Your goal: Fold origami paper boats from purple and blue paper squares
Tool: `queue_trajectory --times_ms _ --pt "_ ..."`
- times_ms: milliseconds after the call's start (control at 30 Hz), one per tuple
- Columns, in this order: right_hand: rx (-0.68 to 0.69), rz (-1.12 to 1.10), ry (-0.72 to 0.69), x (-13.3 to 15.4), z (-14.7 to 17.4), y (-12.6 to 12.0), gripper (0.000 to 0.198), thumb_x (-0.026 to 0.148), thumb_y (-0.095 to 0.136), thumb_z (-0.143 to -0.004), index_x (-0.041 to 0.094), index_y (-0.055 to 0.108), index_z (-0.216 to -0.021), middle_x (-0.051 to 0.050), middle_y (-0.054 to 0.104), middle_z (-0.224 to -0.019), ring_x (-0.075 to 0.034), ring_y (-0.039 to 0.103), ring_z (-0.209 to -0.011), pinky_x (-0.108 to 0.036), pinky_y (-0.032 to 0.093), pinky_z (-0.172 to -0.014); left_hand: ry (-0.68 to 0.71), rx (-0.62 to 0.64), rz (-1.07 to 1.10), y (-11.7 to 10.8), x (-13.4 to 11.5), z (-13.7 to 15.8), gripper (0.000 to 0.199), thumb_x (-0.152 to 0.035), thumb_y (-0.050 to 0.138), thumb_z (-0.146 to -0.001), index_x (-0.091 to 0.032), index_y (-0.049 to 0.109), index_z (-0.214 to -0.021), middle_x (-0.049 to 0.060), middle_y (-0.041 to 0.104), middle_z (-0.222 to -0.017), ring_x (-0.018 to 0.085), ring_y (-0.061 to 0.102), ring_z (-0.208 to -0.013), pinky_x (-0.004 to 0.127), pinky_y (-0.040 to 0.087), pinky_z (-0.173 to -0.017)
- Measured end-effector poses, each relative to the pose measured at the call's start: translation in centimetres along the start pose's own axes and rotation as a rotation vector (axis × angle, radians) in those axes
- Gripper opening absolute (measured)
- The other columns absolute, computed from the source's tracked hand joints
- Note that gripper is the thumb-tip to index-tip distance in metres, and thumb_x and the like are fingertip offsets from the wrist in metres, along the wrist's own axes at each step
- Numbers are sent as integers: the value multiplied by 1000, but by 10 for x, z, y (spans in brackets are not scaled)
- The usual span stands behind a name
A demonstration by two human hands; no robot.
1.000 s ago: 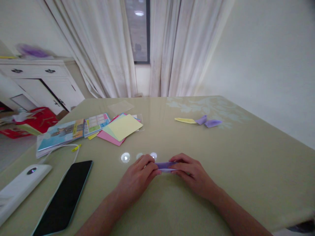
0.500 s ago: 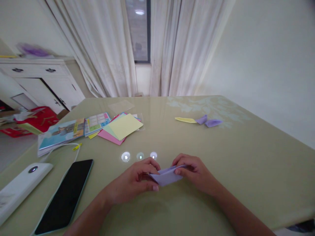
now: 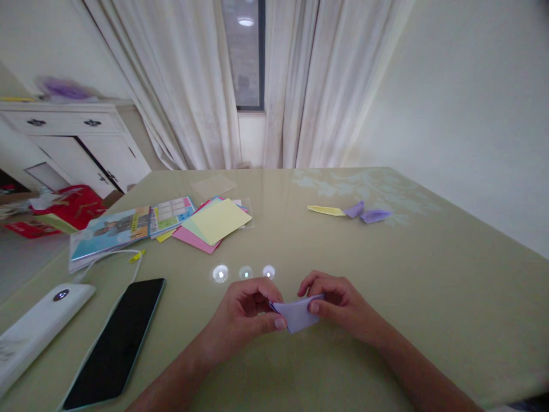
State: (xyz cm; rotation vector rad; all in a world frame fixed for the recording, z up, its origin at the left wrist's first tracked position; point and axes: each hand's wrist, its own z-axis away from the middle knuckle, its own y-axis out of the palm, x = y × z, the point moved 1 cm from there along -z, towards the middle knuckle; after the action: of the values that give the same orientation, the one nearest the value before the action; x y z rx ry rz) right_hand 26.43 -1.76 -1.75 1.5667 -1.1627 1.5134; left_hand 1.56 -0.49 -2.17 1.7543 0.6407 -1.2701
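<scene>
A small piece of folded purple paper [image 3: 297, 315] is held between my two hands, just above the table near its front. My left hand [image 3: 249, 312] pinches its left corner between thumb and fingers. On the opposite end my right hand [image 3: 337, 298] is closed, thumb on the near face and fingers behind. Farther back on the right lie two folded purple pieces [image 3: 376, 216] and a narrow folded yellow piece [image 3: 326, 210].
Left of centre lies a fanned stack of coloured paper sheets [image 3: 223, 222], beside booklets [image 3: 111, 232]. Nearer me on the left are a black phone [image 3: 118, 343], a white device [image 3: 43, 329] and a white cable [image 3: 100, 326]. Curtains [image 3: 180, 86] hang behind the table [image 3: 429, 274].
The purple paper has moved slightly right and down and now shows a shorter front face. My left hand has shifted right, its thumb now pressed on the paper's corner.
</scene>
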Motion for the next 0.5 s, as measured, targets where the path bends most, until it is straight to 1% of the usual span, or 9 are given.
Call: queue_trajectory --times_ms 100,167,200,267,367,400,500 --pt "-17 155 -111 1 2 1 31 52 77 -98 22 78 -90 -8 73 -112 -22 71 -103 -34 56 -88 22 21 -41 3 -2 2 23 -23 97 -77 -17 76 -86 3 75 -85 12 69 -77 21 57 -71" --pt "-36 306 -176 6 3 4 22 45 73 -102 25 80 -100 -9 72 -121 -24 69 -114 -37 54 -99 6 -5 -92 5 -4 4 21 -20 95 -79 -17 76 -89 2 77 -86 12 71 -79 20 58 -74" --pt "-46 369 -202 10 3 6 18 42 71 -104 26 80 -105 -9 72 -124 -24 68 -117 -38 53 -102 3 -28 -113 6 -5 4 23 -18 96 -78 -17 76 -89 2 78 -86 12 72 -78 20 58 -74" --pt "-64 454 -245 21 0 12 14 35 69 -106 28 79 -111 -8 72 -122 -24 67 -116 -38 53 -102 16 -84 -135 8 -8 4 28 -15 98 -73 -18 75 -89 1 80 -85 12 75 -77 19 59 -74" --pt "-53 504 -281 42 -14 23 9 28 68 -106 27 77 -108 -6 73 -111 -22 69 -108 -36 53 -98 67 -163 -122 6 -13 3 30 -14 101 -68 -19 78 -87 -1 81 -82 12 76 -74 17 60 -70" --pt "-38 509 -279 49 -20 26 8 26 69 -106 27 77 -107 -5 73 -108 -22 69 -106 -35 53 -96 87 -187 -115 4 -15 3 28 -16 100 -70 -20 80 -87 -1 81 -81 12 77 -73 16 60 -69" --pt "-42 470 -313 64 -36 33 5 27 71 -104 25 75 -106 -5 73 -107 -21 69 -102 -35 53 -92 136 -220 -91 -1 -22 3 16 -25 95 -80 -21 85 -91 1 82 -80 12 78 -71 16 63 -69"
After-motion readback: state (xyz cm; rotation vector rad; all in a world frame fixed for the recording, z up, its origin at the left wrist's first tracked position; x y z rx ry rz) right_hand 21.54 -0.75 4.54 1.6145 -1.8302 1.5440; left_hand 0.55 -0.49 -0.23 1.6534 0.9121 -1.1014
